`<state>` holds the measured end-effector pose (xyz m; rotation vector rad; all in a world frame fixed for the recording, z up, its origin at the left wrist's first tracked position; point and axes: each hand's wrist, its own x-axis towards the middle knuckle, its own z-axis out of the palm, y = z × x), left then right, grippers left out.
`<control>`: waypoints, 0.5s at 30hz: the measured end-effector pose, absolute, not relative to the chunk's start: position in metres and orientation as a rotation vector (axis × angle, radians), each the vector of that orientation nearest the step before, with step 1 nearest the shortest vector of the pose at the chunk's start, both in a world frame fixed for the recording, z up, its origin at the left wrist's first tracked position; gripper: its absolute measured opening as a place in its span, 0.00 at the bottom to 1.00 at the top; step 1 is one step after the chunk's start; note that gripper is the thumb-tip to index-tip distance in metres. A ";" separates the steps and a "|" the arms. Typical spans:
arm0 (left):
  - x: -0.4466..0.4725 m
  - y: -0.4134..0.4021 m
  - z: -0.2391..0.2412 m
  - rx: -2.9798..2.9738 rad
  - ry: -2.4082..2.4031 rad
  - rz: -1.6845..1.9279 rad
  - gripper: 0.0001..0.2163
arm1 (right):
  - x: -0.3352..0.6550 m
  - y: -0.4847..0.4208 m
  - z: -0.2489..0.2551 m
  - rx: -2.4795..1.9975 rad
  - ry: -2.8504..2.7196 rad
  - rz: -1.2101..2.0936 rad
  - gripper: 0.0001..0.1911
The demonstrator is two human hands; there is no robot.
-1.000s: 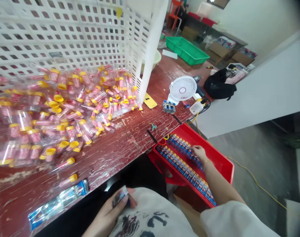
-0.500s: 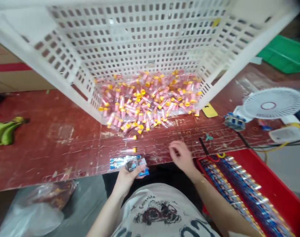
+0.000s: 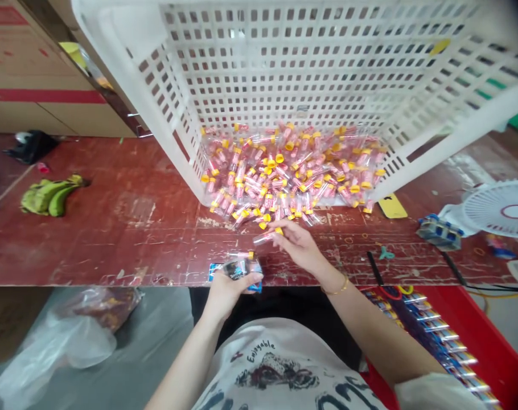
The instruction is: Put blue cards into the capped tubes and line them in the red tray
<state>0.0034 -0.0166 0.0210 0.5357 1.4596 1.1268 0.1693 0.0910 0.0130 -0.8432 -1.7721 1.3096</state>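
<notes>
My left hand [image 3: 231, 290] is closed on a small printed packet [image 3: 237, 269] in black and blue, at the front edge of the table. Beside it, partly hidden by the hand, is a blue packet [image 3: 214, 271]. My right hand [image 3: 299, 245] pinches a small clear tube [image 3: 264, 237] by its yellow-capped end, tilted just above or on the tabletop; I cannot tell which. Another yellow-capped tube [image 3: 242, 254] lies just beyond the held packet. Many similar tubes with pink contents [image 3: 284, 171] are heaped at the mouth of a white crate.
The white perforated crate [image 3: 280, 74] stands tipped toward me on the red table [image 3: 156, 250]. Green bananas [image 3: 54, 196] lie left. A yellow card [image 3: 392, 206], a bundle of blue packets [image 3: 440, 232] and a white fan [image 3: 504, 208] are right. A red tray [image 3: 485, 336] holds rows of packs below.
My right hand has reached forward and left and taken hold of one of two loose tubes. The left hand still holds the packet. The view has shifted left.
</notes>
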 end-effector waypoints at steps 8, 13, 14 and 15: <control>0.018 -0.002 0.044 0.945 1.424 0.969 0.10 | 0.200 0.093 0.078 -0.731 -1.982 1.144 0.06; 0.020 -0.001 0.047 1.063 1.465 0.941 0.11 | 0.194 0.098 0.080 -0.688 -2.162 1.178 0.06; 0.019 -0.001 0.047 1.068 1.460 0.933 0.11 | 0.193 0.098 0.079 -0.698 -2.157 1.214 0.07; 0.019 -0.001 0.047 1.061 1.440 0.929 0.10 | 0.192 0.098 0.076 -0.717 -2.131 1.272 0.07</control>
